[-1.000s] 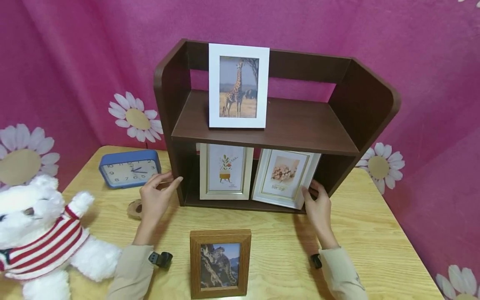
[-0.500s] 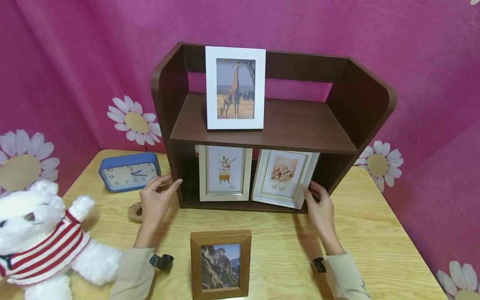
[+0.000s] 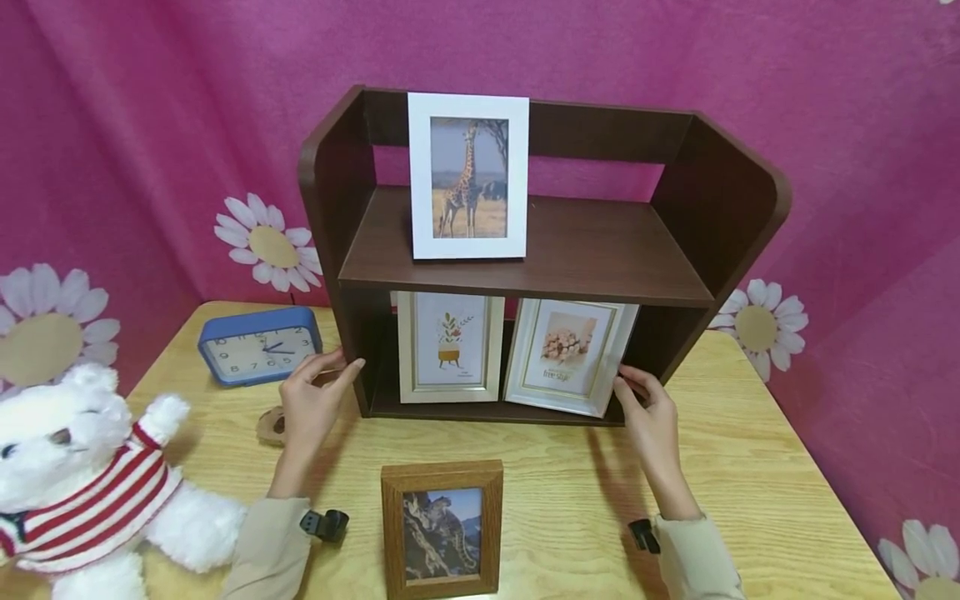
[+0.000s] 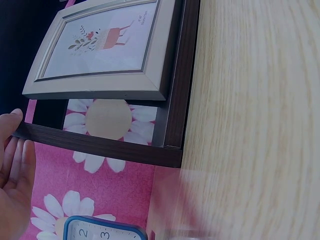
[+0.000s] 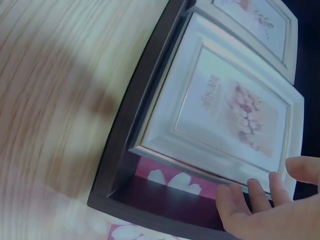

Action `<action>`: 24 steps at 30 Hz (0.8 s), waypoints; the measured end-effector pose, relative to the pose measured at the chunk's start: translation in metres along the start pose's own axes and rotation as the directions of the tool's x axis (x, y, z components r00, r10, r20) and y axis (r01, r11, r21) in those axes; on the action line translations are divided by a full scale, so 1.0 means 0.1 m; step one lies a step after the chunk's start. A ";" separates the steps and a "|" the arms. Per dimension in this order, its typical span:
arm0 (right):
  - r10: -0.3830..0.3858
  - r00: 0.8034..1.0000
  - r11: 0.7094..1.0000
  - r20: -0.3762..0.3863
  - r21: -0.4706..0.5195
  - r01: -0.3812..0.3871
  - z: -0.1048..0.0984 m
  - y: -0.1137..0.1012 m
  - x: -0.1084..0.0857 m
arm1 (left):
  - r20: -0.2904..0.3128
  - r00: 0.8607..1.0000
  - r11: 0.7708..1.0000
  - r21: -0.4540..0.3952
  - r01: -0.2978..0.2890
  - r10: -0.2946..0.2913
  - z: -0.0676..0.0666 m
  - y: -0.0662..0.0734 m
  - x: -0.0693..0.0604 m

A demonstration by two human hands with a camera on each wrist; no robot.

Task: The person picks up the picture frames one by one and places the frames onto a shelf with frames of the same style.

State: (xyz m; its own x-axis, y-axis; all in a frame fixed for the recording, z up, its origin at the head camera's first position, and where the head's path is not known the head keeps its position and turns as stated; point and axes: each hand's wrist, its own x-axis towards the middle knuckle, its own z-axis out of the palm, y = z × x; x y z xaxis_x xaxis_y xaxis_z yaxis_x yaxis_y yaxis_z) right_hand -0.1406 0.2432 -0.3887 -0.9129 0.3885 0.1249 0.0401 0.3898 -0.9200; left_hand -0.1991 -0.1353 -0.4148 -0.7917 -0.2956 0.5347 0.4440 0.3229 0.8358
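Note:
A dark brown two-tier shelf (image 3: 592, 242) stands on the wooden table. My left hand (image 3: 311, 408) pinches the front edge of its left side panel, thumb inside and fingers outside in the left wrist view. On the lower tier, a cream picture frame (image 3: 407, 350) with a potted-plant print stands at left. A white-and-gold picture frame (image 3: 517, 367) with a flower print leans tilted at right. Beside that frame's right edge is my right hand (image 3: 654, 425), fingers loosely bent. In the right wrist view its thumb (image 5: 302, 169) is by the frame's edge; contact is hard to tell.
On the upper tier stands a white frame (image 3: 420, 183) with a giraffe photo. A brown wooden frame (image 3: 491, 525) is upright in front of the shelf. To the left are a blue alarm clock (image 3: 258, 321), a small wooden piece (image 3: 270, 425) and a white teddy bear (image 3: 82, 500).
My right hand has drawn slightly rightward, its thumb shifting from the flower-print frame's front to its edge. The left hand keeps its place on the panel. The view has shifted a little.

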 end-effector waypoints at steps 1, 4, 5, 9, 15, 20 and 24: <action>-0.001 1.000 1.000 0.001 0.003 0.001 0.00 -0.01 -0.01 | 0.000 1.000 1.000 0.000 0.003 -0.003 0.00 0.00 0.00; -0.023 1.000 0.999 -0.004 0.030 0.023 0.00 -0.05 -0.05 | -0.001 1.000 1.000 0.001 0.012 -0.012 0.00 -0.01 0.00; -0.033 0.999 0.999 -0.008 0.043 0.033 0.00 -0.07 -0.06 | -0.001 1.000 1.000 0.000 0.012 -0.012 0.00 -0.01 0.00; -0.087 0.996 0.990 -0.006 0.111 0.087 0.01 -0.14 -0.15 | 0.005 1.000 1.000 0.001 0.008 -0.008 0.00 -0.01 0.00; -0.196 0.977 0.961 0.084 0.213 0.174 0.06 -0.21 -0.34 | 0.005 1.000 1.000 0.003 0.022 -0.022 0.00 0.01 0.01; -0.283 0.931 0.949 0.229 0.207 0.238 0.13 -0.18 -0.51 | 0.008 1.000 1.000 0.000 0.014 -0.014 0.01 0.01 0.01; -0.335 0.876 0.941 0.348 0.179 0.289 0.18 -0.15 -0.65 | 0.007 1.000 1.000 -0.003 0.018 -0.018 0.00 0.00 0.00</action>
State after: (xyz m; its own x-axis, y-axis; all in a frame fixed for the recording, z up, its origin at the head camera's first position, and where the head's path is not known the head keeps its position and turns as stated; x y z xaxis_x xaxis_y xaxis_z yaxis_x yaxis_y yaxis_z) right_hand -0.0892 0.1974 -0.3895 -0.9541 -0.0806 0.2886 -0.2987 0.3296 -0.8956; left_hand -0.1994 -0.1353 -0.4151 -0.8026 -0.2952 0.5183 0.4307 0.3143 0.8460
